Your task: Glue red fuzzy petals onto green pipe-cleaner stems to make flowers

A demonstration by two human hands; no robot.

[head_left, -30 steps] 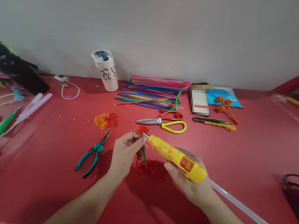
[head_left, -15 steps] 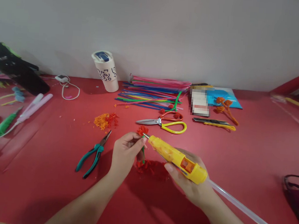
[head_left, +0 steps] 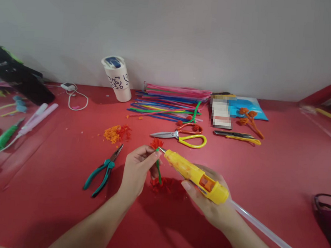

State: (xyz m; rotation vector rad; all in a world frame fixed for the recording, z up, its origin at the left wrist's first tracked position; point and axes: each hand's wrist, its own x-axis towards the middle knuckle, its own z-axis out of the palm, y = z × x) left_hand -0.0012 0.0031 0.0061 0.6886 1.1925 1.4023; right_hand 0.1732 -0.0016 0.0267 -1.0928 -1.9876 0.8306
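Between the thumb and fingers of my left hand [head_left: 138, 166] is a pipe-cleaner flower [head_left: 156, 143] with a fuzzy red head and a green stem running down past the fingers. My right hand [head_left: 212, 197] is wrapped round a yellow glue gun [head_left: 192, 171], a long clear glue stick trailing from its back. The metal nozzle is at the base of the red head, close to my left thumb; whether it touches cannot be made out. Below the hands lie loose red fuzzy pieces [head_left: 167, 185], partly in shadow.
Teal-handled pliers [head_left: 108, 167] lie left of my left hand, scissors [head_left: 178, 135] just beyond the flower. Orange and red clippings [head_left: 112, 134], pipe cleaners [head_left: 170, 101], a white tumbler [head_left: 117, 79], a utility knife [head_left: 235, 135] and an orange flower stem [head_left: 252, 122] sit farther back.
The flower has turned and shifted slightly left in my left hand, so more of its green stem shows. The glue gun has barely moved.
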